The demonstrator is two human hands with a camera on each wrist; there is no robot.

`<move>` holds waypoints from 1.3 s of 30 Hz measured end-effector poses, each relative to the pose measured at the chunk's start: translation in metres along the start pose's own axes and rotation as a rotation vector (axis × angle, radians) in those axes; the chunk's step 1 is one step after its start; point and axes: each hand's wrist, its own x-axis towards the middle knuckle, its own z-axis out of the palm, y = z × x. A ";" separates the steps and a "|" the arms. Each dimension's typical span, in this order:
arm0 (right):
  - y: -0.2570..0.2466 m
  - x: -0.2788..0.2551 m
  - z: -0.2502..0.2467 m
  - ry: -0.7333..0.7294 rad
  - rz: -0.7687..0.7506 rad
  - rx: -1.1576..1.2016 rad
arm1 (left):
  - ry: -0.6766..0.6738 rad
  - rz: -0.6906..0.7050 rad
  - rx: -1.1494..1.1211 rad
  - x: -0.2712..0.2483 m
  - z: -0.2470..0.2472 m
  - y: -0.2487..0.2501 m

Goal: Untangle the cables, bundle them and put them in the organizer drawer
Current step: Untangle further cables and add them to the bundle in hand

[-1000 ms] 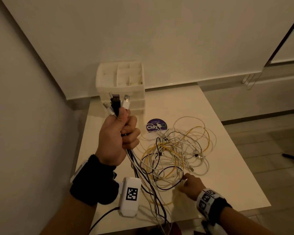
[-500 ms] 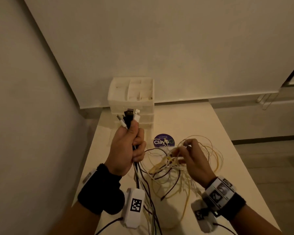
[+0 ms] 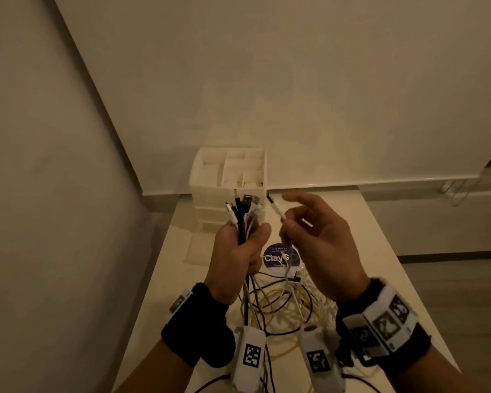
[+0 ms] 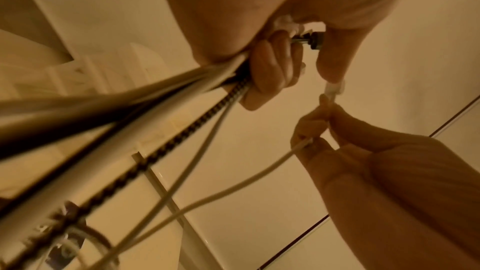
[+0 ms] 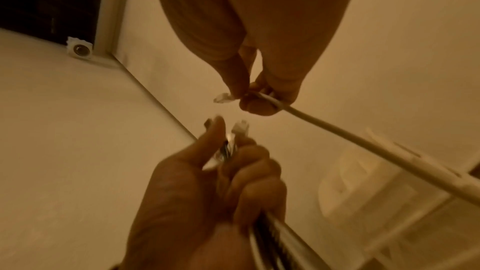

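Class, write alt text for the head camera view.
Left hand grips a bunch of cable ends upright while the right hand pinches one white cable beside it. Tangled cables lie on the table below, a white drawer organizer behind.

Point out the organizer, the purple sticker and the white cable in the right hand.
organizer [image 3: 210,177], head view, left wall.
purple sticker [image 3: 271,258], head view, left half.
white cable [image 3: 277,209], head view, stretch above the fingers.

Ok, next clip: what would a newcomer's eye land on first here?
The two raised hands in mid-frame: the left hand grips a bunch of cable ends with the plugs pointing up, while the right hand pinches a single white cable right beside them. Below them a tangle of yellow, white and dark cables lies on the table, with the white organizer at its far end.
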 end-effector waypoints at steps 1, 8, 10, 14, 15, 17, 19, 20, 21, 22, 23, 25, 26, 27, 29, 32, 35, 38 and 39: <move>0.004 -0.004 0.004 0.028 0.021 0.010 | -0.002 0.007 0.009 0.000 0.003 0.000; 0.013 -0.011 0.010 0.080 0.074 -0.042 | 0.077 -0.101 -0.002 0.001 0.014 -0.006; 0.014 -0.012 0.007 0.078 0.071 -0.155 | 0.113 -0.116 0.037 0.001 0.019 -0.008; 0.023 -0.015 0.004 -0.016 0.108 -0.209 | 0.081 -0.042 0.157 0.002 0.026 -0.004; 0.027 -0.016 0.001 -0.042 0.112 -0.218 | 0.078 -0.018 0.177 0.003 0.024 -0.003; 0.034 -0.021 -0.003 -0.103 0.124 -0.241 | 0.090 0.025 0.216 0.008 0.017 -0.002; 0.042 -0.026 -0.007 -0.179 0.124 -0.268 | 0.114 0.072 0.209 0.010 0.012 -0.001; 0.046 -0.027 -0.007 -0.219 0.108 -0.278 | 0.126 0.101 0.218 0.009 0.011 0.000; 0.051 -0.029 -0.007 -0.256 0.081 -0.301 | 0.132 0.133 0.224 0.008 0.012 0.001; 0.058 -0.031 -0.008 -0.291 0.050 -0.358 | 0.136 0.158 0.210 0.007 0.013 0.004; 0.067 -0.034 -0.010 -0.329 0.023 -0.448 | 0.145 0.170 0.161 0.006 0.013 0.008; 0.094 -0.044 -0.019 -0.398 0.002 -0.636 | 0.134 0.184 0.007 0.008 0.007 0.021; 0.109 -0.051 -0.027 -0.415 0.019 -0.691 | 0.133 0.206 -0.047 0.010 0.002 0.031; 0.125 -0.058 -0.035 -0.417 0.056 -0.710 | 0.146 0.240 -0.067 0.012 -0.005 0.040; 0.147 -0.069 -0.050 -0.374 0.164 -0.698 | 0.149 0.294 -0.044 0.013 -0.016 0.056; 0.151 -0.074 -0.056 -0.262 0.263 -0.652 | 0.094 0.253 0.077 0.006 -0.019 0.062; 0.132 -0.062 -0.055 -0.177 0.199 -0.605 | -0.001 0.191 0.425 -0.004 -0.009 0.047; 0.106 -0.042 -0.055 -0.197 0.132 -0.534 | -0.094 0.073 0.649 -0.010 0.004 0.018; 0.096 -0.037 -0.053 -0.214 0.134 -0.503 | -0.104 0.066 0.691 -0.011 0.008 0.008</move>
